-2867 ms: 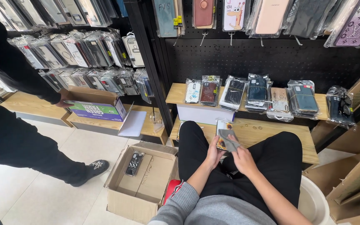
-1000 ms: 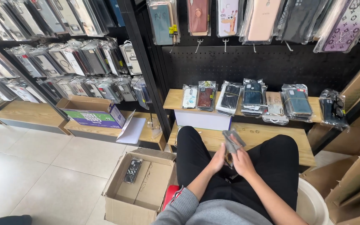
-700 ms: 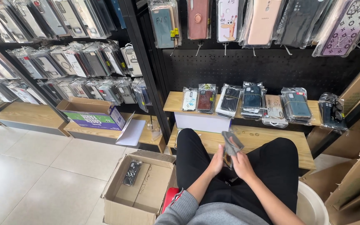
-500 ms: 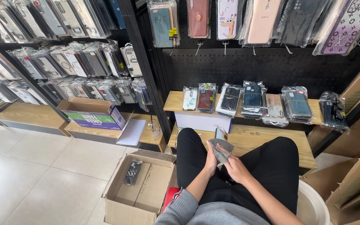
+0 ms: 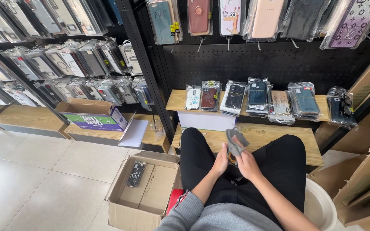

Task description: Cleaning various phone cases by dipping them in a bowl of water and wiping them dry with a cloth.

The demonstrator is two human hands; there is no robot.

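Both hands clasp grey cloth [image 5: 236, 143] over small dark case, mostly hidden: left hand [image 5: 220, 160] pinches from left, right hand [image 5: 248, 162] closes on it from right; bundle held above lap; wiping looks midway by my judgement; down-left of grip, cardboard box [image 5: 144, 192] holds one packaged case [image 5: 135, 174]; beyond grip, wooden shelf [image 5: 178, 99] carries bagged cases [image 5: 258, 95].

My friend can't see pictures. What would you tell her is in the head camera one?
A seated person in black trousers holds a grey phone case in a clear plastic sleeve between left hand and right hand. An open cardboard box sits on the tiled floor beside them, and bagged phone cases line a wooden shelf ahead.
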